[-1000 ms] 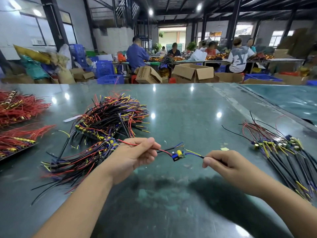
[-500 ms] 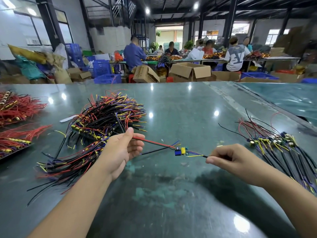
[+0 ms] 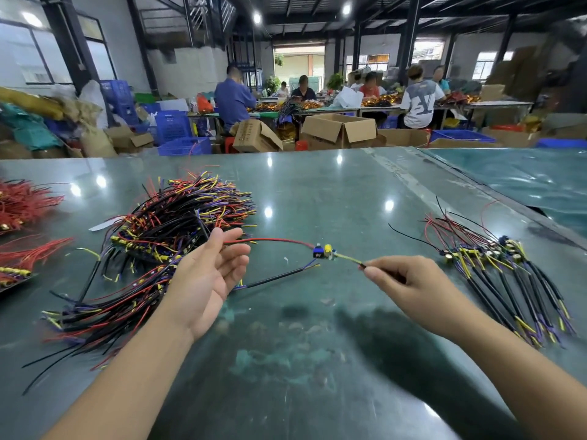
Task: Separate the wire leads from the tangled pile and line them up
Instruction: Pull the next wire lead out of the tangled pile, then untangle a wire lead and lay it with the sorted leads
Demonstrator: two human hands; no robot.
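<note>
Our right hand (image 3: 409,282) pinched the yellow-and-black end of one wire lead (image 3: 320,250), thumb and fingers (image 3: 373,274) clamped on it, mid-desk and above the surface. The lead's small blue-and-yellow component block hung just left of that pinch. Its red wire arced left to our left hand (image 3: 206,277), which was palm-up with fingers (image 3: 233,254) spread apart and relaxed; red wire passed by the fingertips, contact unclear. The lead's black wire drooped below, toward the left palm.

Glossy dark green desk (image 3: 317,192) carried everything. Tangled pile of black, red, yellow and purple wire leads (image 3: 165,230) sat left of centre, behind and beside the left hand, spilling nearer left. Sorted row of leads (image 3: 495,268) lay to the right, components at the far end, black tails fanned toward the near right. Bundles of red wires (image 3: 25,204) at the far-left edge. Motion blur softened the near arms.
</note>
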